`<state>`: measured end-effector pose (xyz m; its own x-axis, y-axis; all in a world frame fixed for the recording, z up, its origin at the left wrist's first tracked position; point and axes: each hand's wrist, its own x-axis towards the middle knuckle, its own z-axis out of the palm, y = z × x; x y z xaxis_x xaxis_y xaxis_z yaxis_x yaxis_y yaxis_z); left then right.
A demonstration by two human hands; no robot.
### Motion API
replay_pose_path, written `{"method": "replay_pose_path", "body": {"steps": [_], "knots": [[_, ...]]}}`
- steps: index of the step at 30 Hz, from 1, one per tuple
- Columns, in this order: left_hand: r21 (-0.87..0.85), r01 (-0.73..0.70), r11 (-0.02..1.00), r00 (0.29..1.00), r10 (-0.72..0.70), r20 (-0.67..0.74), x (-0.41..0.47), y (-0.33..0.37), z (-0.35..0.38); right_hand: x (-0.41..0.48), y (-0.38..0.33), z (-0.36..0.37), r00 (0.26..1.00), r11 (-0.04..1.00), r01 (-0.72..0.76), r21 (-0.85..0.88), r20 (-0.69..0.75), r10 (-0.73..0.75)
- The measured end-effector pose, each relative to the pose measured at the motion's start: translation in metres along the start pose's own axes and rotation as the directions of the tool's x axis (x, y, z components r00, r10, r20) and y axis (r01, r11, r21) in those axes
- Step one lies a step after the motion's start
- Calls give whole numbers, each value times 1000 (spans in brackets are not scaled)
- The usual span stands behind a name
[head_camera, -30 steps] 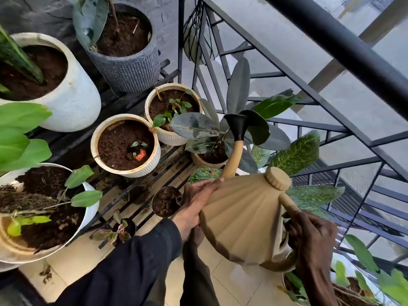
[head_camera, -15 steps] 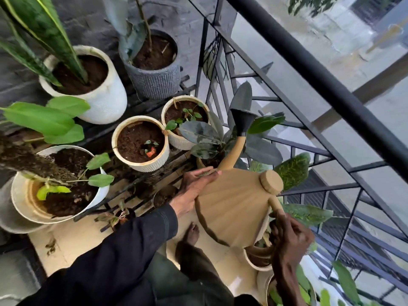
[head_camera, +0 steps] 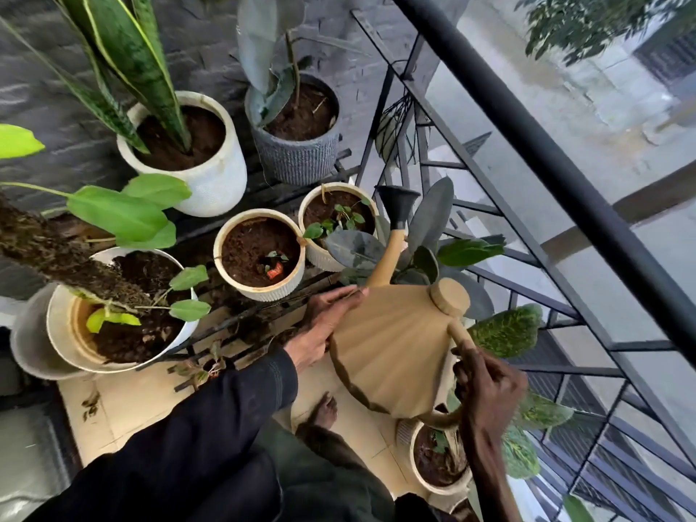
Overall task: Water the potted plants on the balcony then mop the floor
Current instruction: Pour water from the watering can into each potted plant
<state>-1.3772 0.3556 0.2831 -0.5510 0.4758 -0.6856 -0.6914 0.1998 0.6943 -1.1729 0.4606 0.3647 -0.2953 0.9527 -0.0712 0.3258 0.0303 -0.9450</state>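
I hold a tan ribbed watering can [head_camera: 391, 348] in both hands. My right hand [head_camera: 489, 386] grips its curved handle, and my left hand [head_camera: 324, 325] lies flat against its side. The can's spout [head_camera: 388, 258] rises to a black rose [head_camera: 398, 203] that hangs over a dark-leaved plant [head_camera: 425, 243] by the railing. Several pots with brown soil stand on a black rack: a cream pot [head_camera: 260, 254], a second cream pot [head_camera: 335, 216], a white pot with a snake plant [head_camera: 188, 148] and a grey ribbed pot [head_camera: 297, 126].
A black metal railing [head_camera: 546, 152] runs along the right side. A large white pot [head_camera: 113, 318] sits at the left, and a small cream pot [head_camera: 437, 457] stands on the tiled floor [head_camera: 124, 405] under the can. My bare foot [head_camera: 324, 408] rests on the tiles.
The view has pulled back and up, bringing more of the pots and the railing into sight. The can's spout has lifted, with its rose now higher over the dark-leaved plant. Both hands keep their hold.
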Motion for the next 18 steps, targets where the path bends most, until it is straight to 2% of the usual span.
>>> {"method": "replay_pose_path", "body": {"steps": [7, 11, 18], "knots": [[2, 96, 995, 994, -96, 50, 28, 32, -28, 39, -33, 54, 996, 991, -40, -125, 79, 50], [24, 149, 989, 987, -150, 58, 43, 48, -42, 62, -50, 85, 989, 975, 23, -222, 145, 9], [23, 248, 968, 964, -249, 95, 65, 72, -54, 88, -88, 127, 979, 933, 54, -356, 202, 20]]}}
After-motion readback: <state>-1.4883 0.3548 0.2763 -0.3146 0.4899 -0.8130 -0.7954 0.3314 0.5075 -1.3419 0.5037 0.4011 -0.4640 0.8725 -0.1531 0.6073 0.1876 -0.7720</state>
